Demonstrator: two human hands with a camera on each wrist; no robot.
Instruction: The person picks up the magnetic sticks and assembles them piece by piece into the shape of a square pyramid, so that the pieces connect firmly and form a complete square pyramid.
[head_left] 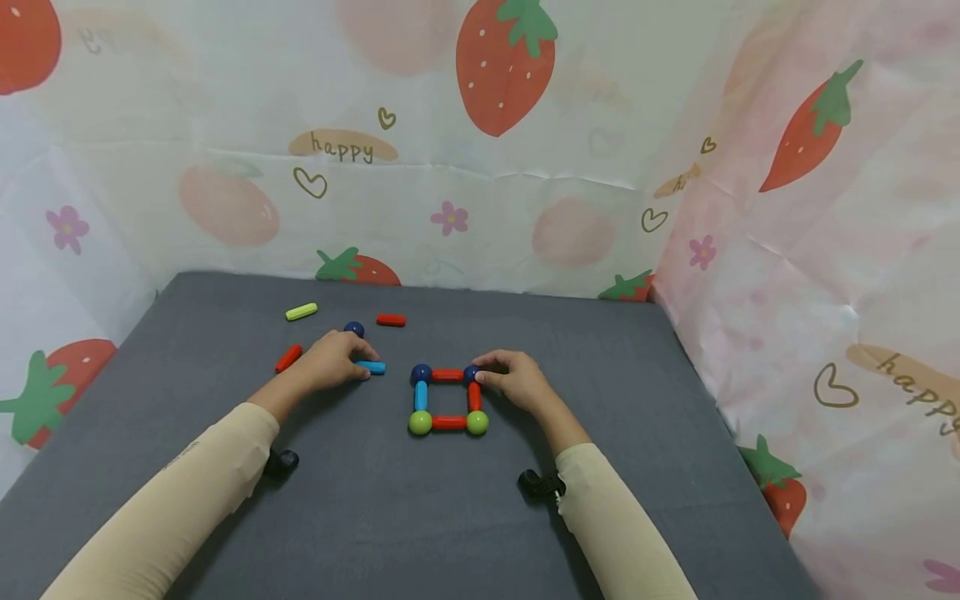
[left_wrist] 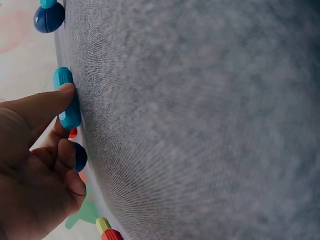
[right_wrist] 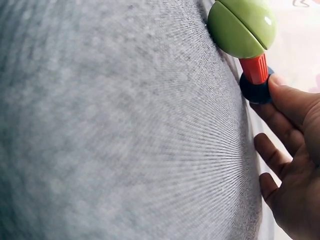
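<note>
A square of rods and balls lies on the grey cloth: red rods point(head_left: 448, 422) on three sides, a light blue rod point(head_left: 421, 397) on the left, green balls point(head_left: 420, 423) at the near corners and dark blue balls point(head_left: 422, 373) at the far ones. My right hand point(head_left: 521, 382) pinches the far right dark blue ball point(right_wrist: 256, 89) between thumb and finger. Left of the square, my left hand point(head_left: 332, 360) holds a loose light blue rod point(left_wrist: 70, 102) by thumb and fingers, apart from the square. Behind that hand sits another dark blue ball point(head_left: 354, 329), partly hidden.
A yellow-green rod point(head_left: 302, 312) and a red rod point(head_left: 391, 320) lie farther back on the table. Another red rod point(head_left: 288, 358) lies beside my left wrist. Strawberry-print curtains point(head_left: 480, 208) rise behind the table's far edge and along its sides.
</note>
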